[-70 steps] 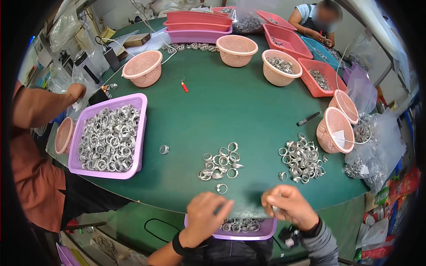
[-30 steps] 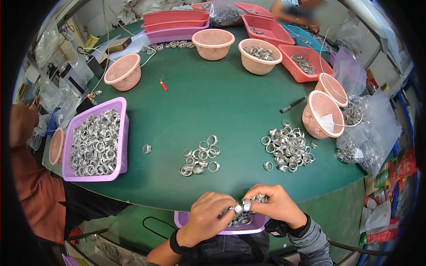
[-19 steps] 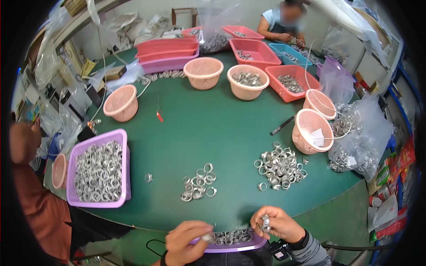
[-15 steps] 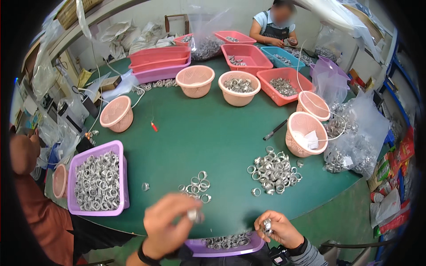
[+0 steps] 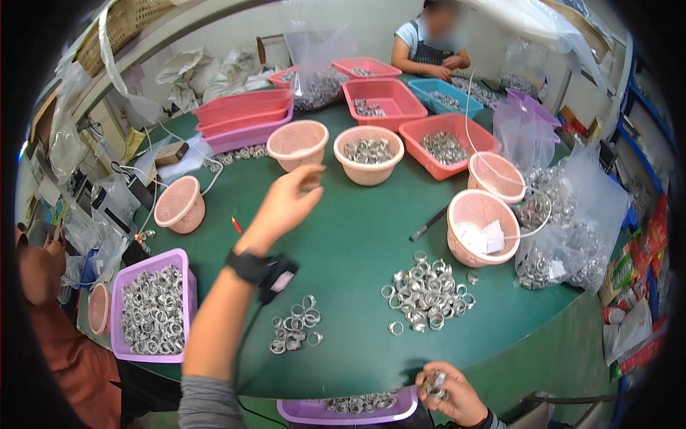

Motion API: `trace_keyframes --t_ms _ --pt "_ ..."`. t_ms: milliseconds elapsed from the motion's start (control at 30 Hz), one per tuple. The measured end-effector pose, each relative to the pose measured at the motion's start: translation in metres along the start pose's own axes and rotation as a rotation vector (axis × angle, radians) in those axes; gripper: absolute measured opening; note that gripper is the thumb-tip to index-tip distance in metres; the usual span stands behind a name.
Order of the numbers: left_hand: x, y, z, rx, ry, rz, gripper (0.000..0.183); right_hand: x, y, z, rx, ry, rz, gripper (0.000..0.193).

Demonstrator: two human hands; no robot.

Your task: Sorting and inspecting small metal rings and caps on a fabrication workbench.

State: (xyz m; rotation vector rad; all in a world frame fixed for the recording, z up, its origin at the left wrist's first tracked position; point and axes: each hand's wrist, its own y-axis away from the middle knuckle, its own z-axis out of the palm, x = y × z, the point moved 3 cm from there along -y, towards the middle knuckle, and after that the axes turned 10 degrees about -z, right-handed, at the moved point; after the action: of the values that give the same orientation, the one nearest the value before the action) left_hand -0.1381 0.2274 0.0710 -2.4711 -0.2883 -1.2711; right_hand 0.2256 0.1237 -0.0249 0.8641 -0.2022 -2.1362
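Observation:
My left hand [image 5: 287,204] is stretched out over the table, just in front of the empty-looking pink bowl [image 5: 299,146] and left of the pink bowl with rings [image 5: 369,171]. Its fingers are curved and apart, with no ring visible between them. Near the table's front edge my right hand [image 5: 457,400] is closed on metal rings [image 5: 434,385]; how many is hard to make out. A small group of rings [image 5: 294,325] lies beside my left forearm, and a larger ring pile [image 5: 429,293] lies to the right. At the front edge sits a purple tray [image 5: 286,411] with more rings.
A purple basket [image 5: 189,286] full of rings stands at the left, with a pink bowl [image 5: 179,204] beyond it. Red trays [image 5: 446,168], a blue tray [image 5: 471,107] and plastic bags of rings [image 5: 564,250] line the far and right sides. Another person [image 5: 429,53] sits across; another is at left.
My left hand has moved from the near edge, where it held a ring, out to the far bowls. My right hand still holds rings near the edge. The view has shifted slightly.

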Motion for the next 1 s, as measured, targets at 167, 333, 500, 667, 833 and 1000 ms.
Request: trace_keyframes --t_ms 167,333,500,667,833,1000 --pt "0.013 0.134 -0.046 0.002 -0.143 -0.118 0.018 -0.015 -0.016 0.012 -0.008 -0.011 -0.007 0.032" --pt "-0.011 0.243 -0.061 0.102 -0.173 -0.276 0.014 -0.028 -0.059 0.043 -0.123 0.298 -0.188 0.033" --pt "-0.025 0.263 -0.031 0.064 -0.054 -0.356 0.018 -0.019 -0.083 0.073 -0.534 1.697 -0.806 0.023" --pt "-0.017 0.256 -0.010 0.033 -0.303 -0.185 0.024 -0.001 -0.088 0.081 -0.707 2.366 -1.025 0.026" --pt "-0.020 0.245 0.013 0.101 -0.437 -0.089 0.018 0.017 -0.087 0.134 -0.562 2.069 -0.857 0.017" --pt "-0.020 0.255 0.028 -0.066 -0.568 0.003 0.009 0.067 -0.118 0.137 -0.580 2.221 -0.590 0.022"
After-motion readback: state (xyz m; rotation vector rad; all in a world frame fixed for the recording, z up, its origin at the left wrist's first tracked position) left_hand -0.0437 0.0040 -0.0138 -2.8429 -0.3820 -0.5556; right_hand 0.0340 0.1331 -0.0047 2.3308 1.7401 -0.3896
